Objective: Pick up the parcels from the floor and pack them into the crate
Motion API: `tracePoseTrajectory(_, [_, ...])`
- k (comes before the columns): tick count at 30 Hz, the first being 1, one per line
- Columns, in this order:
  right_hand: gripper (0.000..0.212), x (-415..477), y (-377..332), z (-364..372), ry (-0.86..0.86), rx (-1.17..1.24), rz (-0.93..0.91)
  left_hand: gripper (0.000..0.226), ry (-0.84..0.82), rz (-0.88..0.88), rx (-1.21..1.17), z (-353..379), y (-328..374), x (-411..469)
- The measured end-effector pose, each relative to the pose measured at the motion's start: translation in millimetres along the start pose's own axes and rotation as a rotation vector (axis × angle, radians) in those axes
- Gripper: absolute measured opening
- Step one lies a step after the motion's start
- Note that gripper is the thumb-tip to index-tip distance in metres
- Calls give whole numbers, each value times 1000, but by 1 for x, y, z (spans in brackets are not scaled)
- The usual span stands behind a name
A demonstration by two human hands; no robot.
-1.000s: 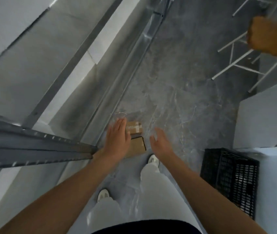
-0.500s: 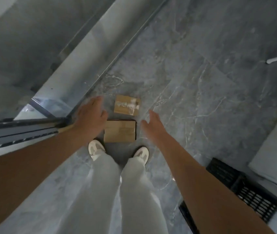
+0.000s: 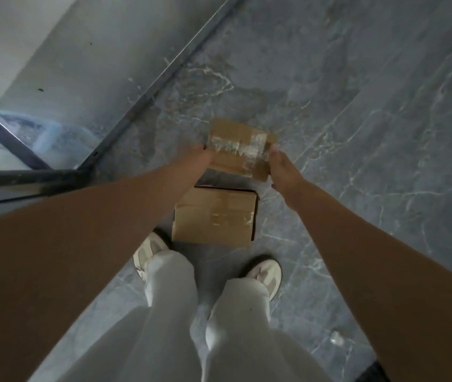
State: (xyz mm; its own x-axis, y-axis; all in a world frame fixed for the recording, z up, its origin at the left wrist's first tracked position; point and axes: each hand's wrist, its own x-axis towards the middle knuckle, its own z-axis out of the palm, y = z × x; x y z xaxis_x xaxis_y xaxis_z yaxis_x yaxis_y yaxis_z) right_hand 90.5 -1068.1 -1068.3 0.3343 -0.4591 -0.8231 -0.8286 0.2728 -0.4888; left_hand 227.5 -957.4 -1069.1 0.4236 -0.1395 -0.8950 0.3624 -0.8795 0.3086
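Two brown cardboard parcels lie on the grey marble floor in front of my feet. The farther, smaller parcel (image 3: 237,143) has clear tape across its top. My left hand (image 3: 196,159) grips its left edge and my right hand (image 3: 284,173) grips its right edge, thumb on the corner. Whether it still touches the floor I cannot tell. The nearer, larger parcel (image 3: 215,216) rests flat just ahead of my left shoe, untouched. A dark corner at the bottom right may be the black crate (image 3: 372,373); most of it is out of view.
A dark metal frame (image 3: 12,186) and a grey wall base (image 3: 147,97) run along the left. My white shoes (image 3: 264,274) stand just behind the near parcel. Open marble floor (image 3: 371,133) spreads to the right.
I have bent lower toward the floor. Both hands moved forward past the near parcel and took hold of the far taped parcel from its two sides. The crate slid almost out of view.
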Motion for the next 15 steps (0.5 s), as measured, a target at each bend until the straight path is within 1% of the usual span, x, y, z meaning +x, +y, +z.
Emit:
tracePoseTrajectory(2, [58,1,-9,2,-14,97,53,41,-53,-7,-107,1,-3,-2])
tracePoseTrajectory(4, [62,-11,-26,-1,-18,151,120,38,-64,45,-153,-9,3,-23])
tracePoseTrajectory(8, [62,-64,-75,-21,-47,158,102,28,-21,117,-148,-47,31,-96])
tracePoseTrajectory(10, [55,-100,-111,-38,-83,213,56,26,4,140,-165,-72,50,-134])
tracePoseTrajectory(13, [32,-174,-174,-69,-104,247,-31,22,32,215,-201,-117,90,-212])
tracePoseTrajectory(14, [30,-200,-191,-81,-90,262,-57,20,45,239,-213,-130,102,-239])
tracePoseTrajectory(15, [33,-228,-207,-94,-73,270,-75,18,62,239,-224,-145,114,-270])
